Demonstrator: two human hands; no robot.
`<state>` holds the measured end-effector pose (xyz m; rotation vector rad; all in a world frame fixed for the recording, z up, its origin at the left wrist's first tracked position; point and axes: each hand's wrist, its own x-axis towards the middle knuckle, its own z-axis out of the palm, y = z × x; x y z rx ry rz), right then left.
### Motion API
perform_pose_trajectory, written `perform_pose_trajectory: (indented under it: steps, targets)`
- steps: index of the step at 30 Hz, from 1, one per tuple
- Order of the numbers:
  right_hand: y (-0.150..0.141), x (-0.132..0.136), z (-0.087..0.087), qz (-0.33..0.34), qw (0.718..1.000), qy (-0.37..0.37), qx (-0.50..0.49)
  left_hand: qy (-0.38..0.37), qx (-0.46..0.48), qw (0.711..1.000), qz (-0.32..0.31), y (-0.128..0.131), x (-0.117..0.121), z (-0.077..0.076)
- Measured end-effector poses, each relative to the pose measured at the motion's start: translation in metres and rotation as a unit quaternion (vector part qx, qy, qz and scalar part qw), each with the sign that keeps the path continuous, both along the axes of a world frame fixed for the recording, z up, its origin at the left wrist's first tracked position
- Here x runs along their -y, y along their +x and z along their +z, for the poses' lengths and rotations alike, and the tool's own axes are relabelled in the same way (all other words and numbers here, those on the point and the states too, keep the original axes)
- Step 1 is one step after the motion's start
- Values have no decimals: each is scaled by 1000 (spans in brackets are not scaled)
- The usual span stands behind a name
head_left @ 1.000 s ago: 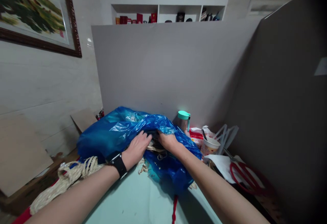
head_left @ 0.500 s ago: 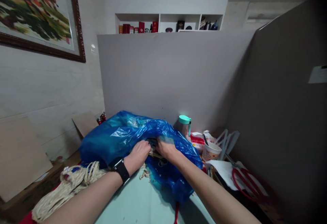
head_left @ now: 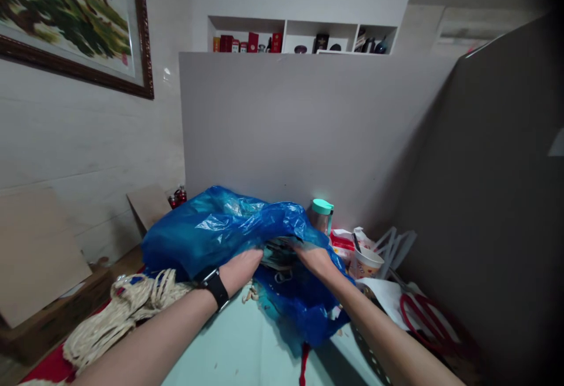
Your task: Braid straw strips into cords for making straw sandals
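A large blue plastic bag (head_left: 207,227) lies on the pale green table (head_left: 247,345), its mouth turned towards me. My left hand (head_left: 244,268), a black watch on its wrist, reaches into the opening; its fingertips are hidden among the pale strips inside (head_left: 275,254). My right hand (head_left: 315,257) is in the opening too, with its fingers curled round those strips and the bag's edge. What exactly each hand grips is hidden by the plastic.
A coil of pale rope (head_left: 118,309) lies at the left on red cloth. Right of the bag stand a bottle with a mint cap (head_left: 321,214), a paper cup (head_left: 365,261) and red-handled scissors (head_left: 423,321). Grey partition boards (head_left: 299,127) close off the back and right.
Both hands have pushed deeper into the bag's mouth and spread it a little wider. The view has shifted slightly left.
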<state>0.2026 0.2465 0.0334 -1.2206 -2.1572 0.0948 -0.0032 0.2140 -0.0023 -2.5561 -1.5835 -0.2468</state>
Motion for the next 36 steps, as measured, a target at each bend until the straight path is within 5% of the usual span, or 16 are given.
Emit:
perform_pose_trajectory:
  steps: [9, 15, 22, 28, 32, 36]
  targets:
    - [22, 53, 5, -99, 987, 7, 123, 10, -14, 1000, 2, 4, 8, 5]
    - [43, 90, 34, -164, 976, 10, 141, 40, -28, 999, -6, 2, 27, 5]
    - [90, 144, 68, -155, 987, 31, -19, 98, 0, 994, -38, 11, 72, 25]
    - [37, 92, 85, -134, 990, 33, -7, 166, 58, 980, 91, -6, 64, 44]
    - [-23, 48, 61, -102, 993, -27, 49, 122, 43, 988, 87, -15, 52, 38]
    - [-38, 46, 36, -84, 989, -66, 99, 73, 47, 996, 18, 1, 68, 17]
